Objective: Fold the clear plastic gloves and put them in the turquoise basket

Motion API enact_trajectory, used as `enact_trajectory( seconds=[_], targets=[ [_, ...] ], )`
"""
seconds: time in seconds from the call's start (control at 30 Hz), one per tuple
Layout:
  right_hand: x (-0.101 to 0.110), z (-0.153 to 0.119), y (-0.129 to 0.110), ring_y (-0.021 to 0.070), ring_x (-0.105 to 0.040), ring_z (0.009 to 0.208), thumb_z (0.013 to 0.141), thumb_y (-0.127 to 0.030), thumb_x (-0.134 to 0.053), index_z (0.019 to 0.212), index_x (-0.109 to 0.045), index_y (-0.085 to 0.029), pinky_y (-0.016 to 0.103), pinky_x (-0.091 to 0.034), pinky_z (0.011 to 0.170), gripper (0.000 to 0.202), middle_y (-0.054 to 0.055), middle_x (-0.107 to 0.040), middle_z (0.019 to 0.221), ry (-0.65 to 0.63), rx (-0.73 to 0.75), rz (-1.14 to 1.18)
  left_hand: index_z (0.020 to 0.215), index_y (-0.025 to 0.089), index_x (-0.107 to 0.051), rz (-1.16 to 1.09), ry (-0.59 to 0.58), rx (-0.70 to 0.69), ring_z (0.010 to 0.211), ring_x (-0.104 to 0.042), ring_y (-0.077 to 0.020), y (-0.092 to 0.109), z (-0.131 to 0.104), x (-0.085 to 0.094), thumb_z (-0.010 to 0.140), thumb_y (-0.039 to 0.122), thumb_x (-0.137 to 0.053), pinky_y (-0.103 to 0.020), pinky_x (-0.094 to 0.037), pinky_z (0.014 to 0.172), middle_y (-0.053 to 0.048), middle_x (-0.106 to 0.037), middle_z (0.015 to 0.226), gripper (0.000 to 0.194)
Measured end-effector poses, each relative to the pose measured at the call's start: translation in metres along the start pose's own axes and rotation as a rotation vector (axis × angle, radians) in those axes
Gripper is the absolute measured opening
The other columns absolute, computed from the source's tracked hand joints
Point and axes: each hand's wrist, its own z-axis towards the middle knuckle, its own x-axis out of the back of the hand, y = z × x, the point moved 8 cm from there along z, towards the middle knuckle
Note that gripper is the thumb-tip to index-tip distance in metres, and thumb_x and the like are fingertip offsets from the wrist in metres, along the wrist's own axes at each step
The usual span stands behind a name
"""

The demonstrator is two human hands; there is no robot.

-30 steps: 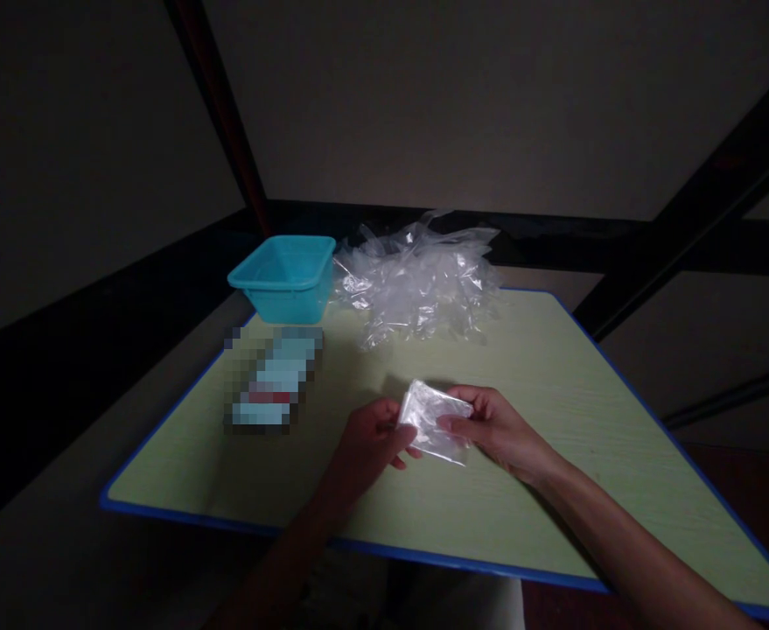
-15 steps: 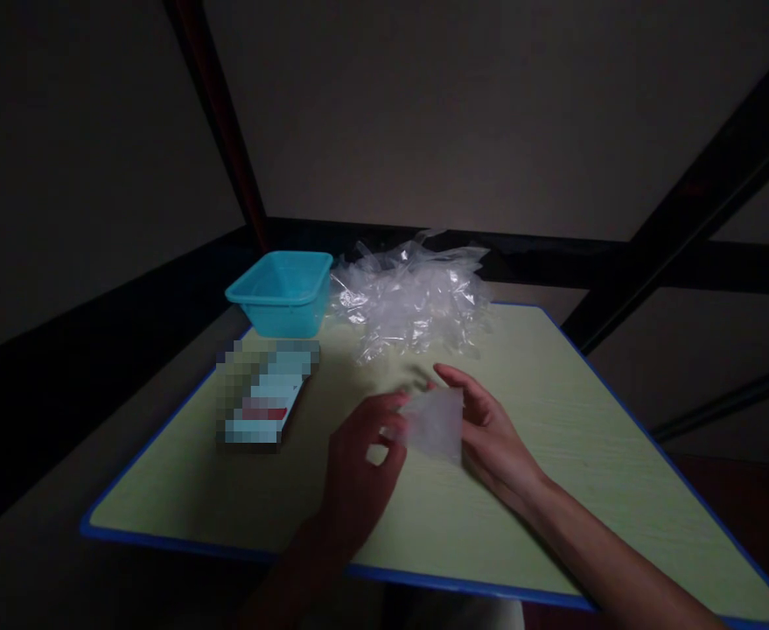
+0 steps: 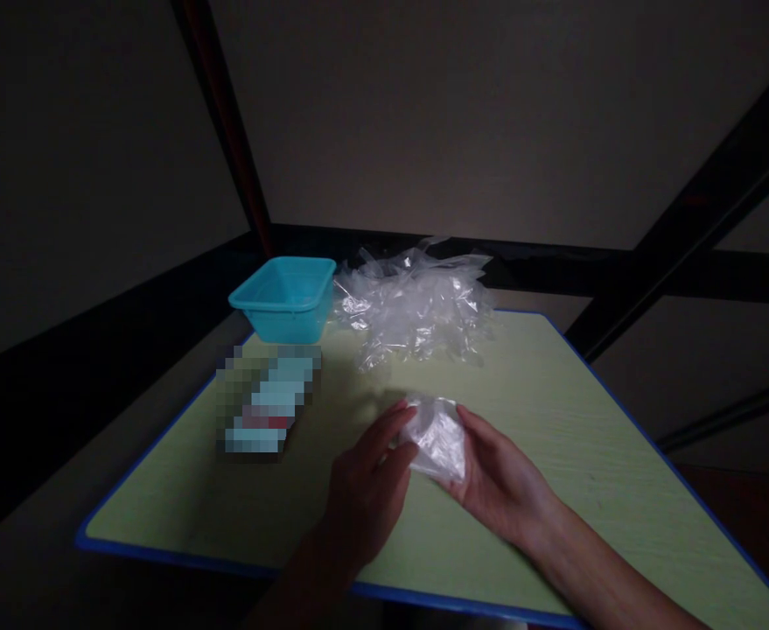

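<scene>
A small clear plastic bag (image 3: 435, 442), folded into a compact shape and shiny, is held between my two hands above the near half of the table. At its left edge, my left hand (image 3: 374, 477) grips it between thumb and fingers. My right hand (image 3: 499, 472) curls around its right side, with the fingers partly hidden behind the plastic. Farther back lies a loose heap of crumpled clear plastic bags (image 3: 416, 306), apart from both hands.
A turquoise plastic basin (image 3: 285, 319) stands at the back left, beside the heap. A blurred-out flat object (image 3: 272, 402) lies in front of it. The pale green table (image 3: 574, 455) has a blue edge; dark walls and slanting bars stand around it.
The plastic has turned from a thin flat sheet to a crinkled, shinier piece. My left fingers have closed on its left edge, and my right hand has come lower around it.
</scene>
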Motion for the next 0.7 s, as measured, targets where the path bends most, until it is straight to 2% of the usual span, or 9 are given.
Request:
enact_trajectory(
  seconds=[0.07,0.17,0.23,0.3,0.4,0.47,0.57,0.63,0.7],
  targets=[
    [0.002,0.000,-0.002,0.0172,-0.066,0.078,0.072,-0.030,-0.067,0.084,-0.066,-0.013,0.025,-0.051,0.075,0.021,0.007,-0.070,0.078,0.025,-0.001,-0.020,0.090,0.019,-0.060,-0.040,-0.019,0.011,0.111,-0.058,-0.0210,-0.001,-0.003,-0.002,0.073,-0.004,-0.044,-0.027,-0.053,0.085,-0.013,-0.063,0.116,0.032],
    [0.005,0.003,-0.006,0.0157,-0.067,0.074,0.073,-0.023,-0.065,0.084,-0.066,-0.011,0.024,-0.052,0.073,0.016,0.006,-0.070,0.076,0.047,-0.010,0.005,0.097,0.020,-0.058,-0.125,0.006,0.068,0.114,-0.056,-0.0210,-0.007,-0.007,0.000,0.067,-0.007,-0.042,-0.032,-0.050,0.091,-0.011,-0.060,0.121,0.042],
    [0.009,0.008,-0.010,0.0146,-0.067,0.071,0.073,-0.019,-0.063,0.086,-0.066,-0.011,0.023,-0.053,0.073,0.015,0.006,-0.071,0.076,0.089,-0.012,0.050,0.096,0.020,-0.057,-0.179,0.020,0.139,0.112,-0.057,-0.0214,-0.012,-0.007,0.003,0.066,-0.005,-0.044,-0.031,-0.053,0.084,-0.010,-0.060,0.122,0.042],
    [0.015,0.014,-0.014,0.0137,-0.067,0.069,0.073,-0.016,-0.063,0.086,-0.067,-0.010,0.022,-0.053,0.071,0.015,0.006,-0.072,0.077,0.152,-0.001,0.087,0.093,0.020,-0.058,-0.234,0.044,0.223,0.106,-0.060,-0.0212,-0.019,-0.004,0.008,0.066,-0.002,-0.046,-0.027,-0.055,0.071,-0.009,-0.061,0.119,0.036],
    [0.024,0.023,-0.020,0.0124,-0.066,0.065,0.069,-0.012,-0.066,0.082,-0.069,-0.009,0.019,-0.053,0.064,0.013,0.006,-0.072,0.077,0.238,0.065,0.061,0.087,0.020,-0.060,-0.341,0.110,0.448,0.101,-0.061,-0.0209,-0.039,0.003,0.016,0.068,0.004,-0.050,-0.023,-0.053,0.059,-0.008,-0.062,0.117,0.026],
    [0.030,0.027,-0.025,0.0117,-0.066,0.061,0.065,-0.009,-0.070,0.079,-0.070,-0.010,0.017,-0.053,0.060,0.013,0.005,-0.073,0.074,0.274,0.137,0.011,0.090,0.020,-0.061,-0.443,0.176,0.639,0.107,-0.057,-0.0221,-0.059,0.007,0.020,0.067,0.008,-0.053,-0.022,-0.052,0.060,-0.006,-0.060,0.120,0.027],
    [0.034,0.027,-0.026,0.0117,-0.066,0.059,0.060,-0.009,-0.075,0.075,-0.070,-0.011,0.016,-0.053,0.059,0.016,0.004,-0.073,0.071,0.286,0.208,-0.048,0.098,0.021,-0.058,-0.656,0.359,0.863,0.115,-0.051,-0.0230,-0.090,0.015,0.027,0.060,0.009,-0.060,-0.022,-0.051,0.066,-0.005,-0.058,0.121,0.040],
    [0.034,0.026,-0.024,0.0120,-0.067,0.059,0.058,-0.011,-0.077,0.074,-0.071,-0.011,0.016,-0.053,0.059,0.018,0.005,-0.073,0.071,0.269,0.215,-0.073,0.094,0.019,-0.056,-0.848,0.515,0.962,0.109,-0.055,-0.0199,-0.110,0.021,0.030,0.064,0.012,-0.061,-0.023,-0.051,0.072,-0.005,-0.058,0.115,0.031],
    [0.033,0.024,-0.023,0.0128,-0.068,0.061,0.057,-0.012,-0.078,0.075,-0.071,-0.010,0.016,-0.054,0.062,0.019,0.006,-0.073,0.072,0.245,0.219,-0.090,0.095,0.018,-0.054,-0.926,0.614,1.057,0.098,-0.059,-0.0143,-0.131,0.026,0.032,0.076,0.011,-0.054,-0.024,-0.050,0.078,-0.004,-0.060,0.105,0.021]
  ],
)
